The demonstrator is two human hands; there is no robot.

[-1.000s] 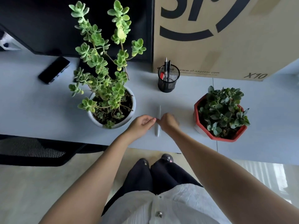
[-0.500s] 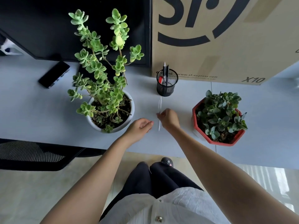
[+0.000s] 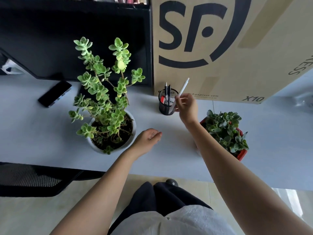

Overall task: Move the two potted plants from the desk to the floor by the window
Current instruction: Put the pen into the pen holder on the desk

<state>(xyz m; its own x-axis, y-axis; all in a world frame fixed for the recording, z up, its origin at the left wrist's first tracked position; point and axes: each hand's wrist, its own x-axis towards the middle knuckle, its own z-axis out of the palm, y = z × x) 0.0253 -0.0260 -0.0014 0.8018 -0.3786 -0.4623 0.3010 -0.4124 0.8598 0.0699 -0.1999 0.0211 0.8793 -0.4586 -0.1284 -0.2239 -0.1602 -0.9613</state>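
A tall light-green succulent in a round white pot (image 3: 133, 131) stands on the white desk (image 3: 33, 133), left of centre. A low dark-green succulent in a red angular pot (image 3: 243, 153) stands at the right, partly behind my right forearm. My right hand (image 3: 187, 106) holds a white pen (image 3: 183, 87) tilted over the black mesh pen holder (image 3: 165, 109). My left hand (image 3: 149, 137) hovers just right of the white pot, fingers loosely curled, holding nothing.
A large cardboard box (image 3: 237, 48) stands at the back right, a dark monitor (image 3: 67, 39) at the back left. A black phone (image 3: 55, 93) lies on the desk's left part. A black mesh chair (image 3: 30, 178) sits under the desk's left edge. My legs (image 3: 160, 195) and tiled floor show below.
My right hand picked the white pen up off the desk and carried it away from me to the pen holder. My left hand let go of the pen and stayed near the white pot.
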